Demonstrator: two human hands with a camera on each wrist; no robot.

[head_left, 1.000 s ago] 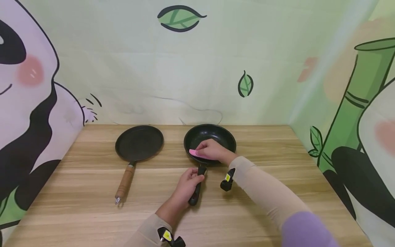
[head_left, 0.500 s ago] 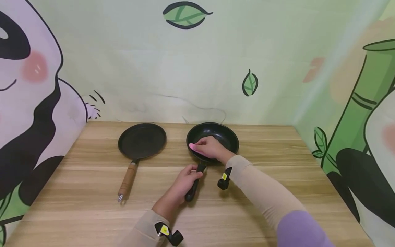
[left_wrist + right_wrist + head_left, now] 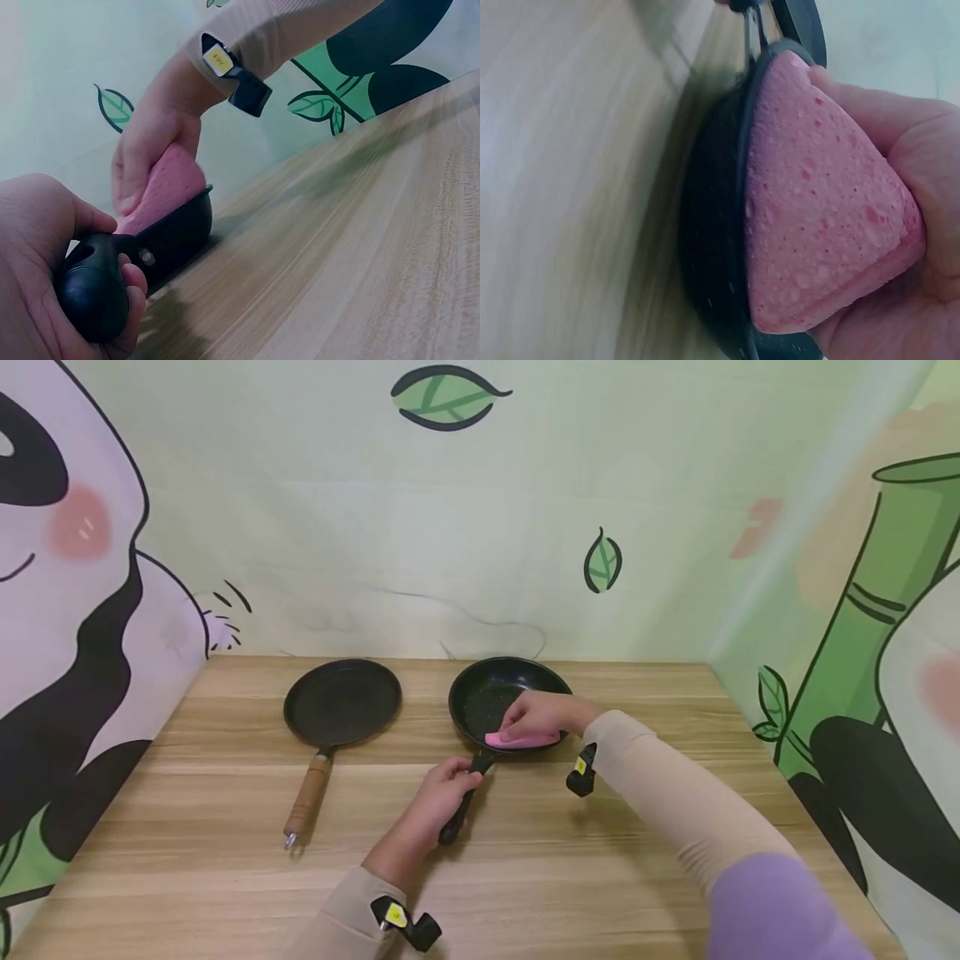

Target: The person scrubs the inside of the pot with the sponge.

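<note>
My left hand (image 3: 441,793) grips the black handle (image 3: 459,814) of a deep black frying pan (image 3: 480,697); in the left wrist view the fingers curl round the handle (image 3: 94,292). Inside the pan's near side, my right hand (image 3: 542,714) holds a pink sponge (image 3: 517,742) against the wall. The right wrist view shows the porous sponge (image 3: 825,210) between thumb and fingers, with its edge at the pan's rim (image 3: 742,172). Part of the sponge's lower edge is hidden inside the pan.
To the left lies a flat black griddle pan (image 3: 343,702) with a wooden handle (image 3: 307,795). Both pans are on a wood-grain table (image 3: 225,868). Behind the table rises a wall (image 3: 337,527) printed with leaves, bamboo and pandas.
My right hand and the sponge have moved from the pan's left side to its near right side. The pan's handle has swung slightly left with my left hand.
</note>
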